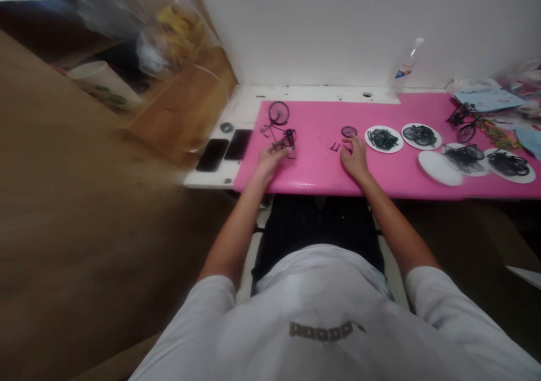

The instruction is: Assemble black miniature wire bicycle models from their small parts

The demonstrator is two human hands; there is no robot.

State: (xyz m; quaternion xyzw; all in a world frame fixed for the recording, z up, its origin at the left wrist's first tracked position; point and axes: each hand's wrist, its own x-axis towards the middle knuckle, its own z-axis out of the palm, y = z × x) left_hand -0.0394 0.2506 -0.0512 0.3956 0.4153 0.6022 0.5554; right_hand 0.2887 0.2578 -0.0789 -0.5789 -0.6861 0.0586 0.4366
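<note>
My left hand (273, 161) has its fingers closed on the lower part of a small black model bicycle (279, 128). A spoked wheel (279, 113) is at the bicycle's far end. Further right, my right hand (355, 156) is low over the pink mat with thumb and fingers apart. Its fingertips are at the near edge of a loose model wheel (349, 131) lying flat; whether they touch it I cannot tell. Just left of that hand lie small black parts (334, 147).
White plates (384, 149) of black model parts stand to the right on the pink mat (313, 172). An upside-down-looking white plate (439, 168) sits nearer. Another model bicycle (466, 130) is behind them. Two dark phones (212, 155) lie left, and a white wall (338, 31) rises behind.
</note>
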